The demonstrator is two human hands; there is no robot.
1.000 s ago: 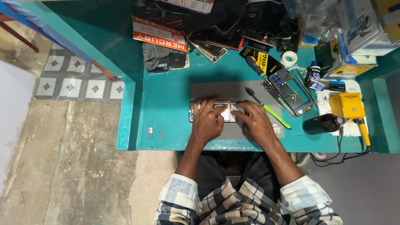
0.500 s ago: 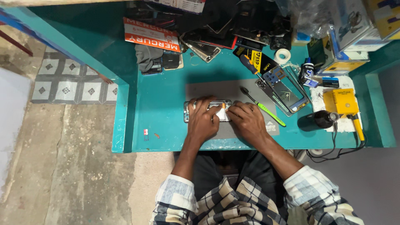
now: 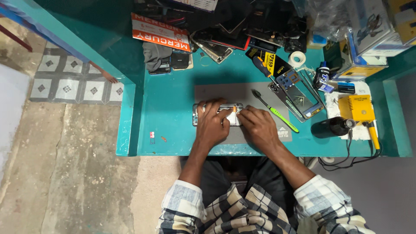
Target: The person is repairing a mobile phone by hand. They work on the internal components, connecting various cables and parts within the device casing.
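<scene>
An opened phone (image 3: 216, 113) lies flat on a grey work mat (image 3: 242, 93) on the teal table (image 3: 169, 117). My left hand (image 3: 212, 125) rests over its left and middle part, fingers pressed down on it. Fingertips of my right hand (image 3: 259, 126) pinch at the phone's right end, where a small white and orange part shows. What the right fingers grip is too small to tell. Most of the phone is hidden under both hands.
A green-handled brush (image 3: 277, 112) lies right of my hands, beside a phone frame (image 3: 299, 96). Further right stand a dark bottle (image 3: 331, 127) and a yellow device (image 3: 357, 108) with cables. Phones, boxes and a tape roll (image 3: 297, 58) crowd the back. Tiled floor lies left.
Both hands stay on the phone with only slight finger shifts. The view has drifted a little as my head moved.
</scene>
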